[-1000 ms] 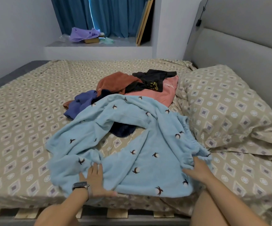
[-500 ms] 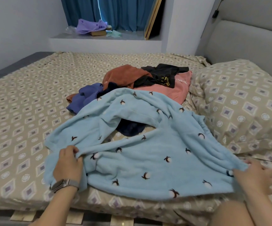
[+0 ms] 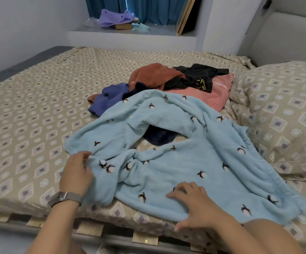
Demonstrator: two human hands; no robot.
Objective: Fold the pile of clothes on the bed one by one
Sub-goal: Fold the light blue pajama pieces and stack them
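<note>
Head view: left hand point(image 3: 77, 173) pinching the blue garment point(image 3: 176, 162) (bunched edge), right hand point(image 3: 194, 202) spread flat on it.

The light blue garment point(image 3: 176, 162) under my hands is thick, fuzzy fleece, matt and soft-looking. The bed sheet point(image 3: 38, 107) is thin, smooth printed cloth. My watch band point(image 3: 64, 197) is brushed metal. The bed slats point(image 3: 144, 237) are bare pale wood.
</note>
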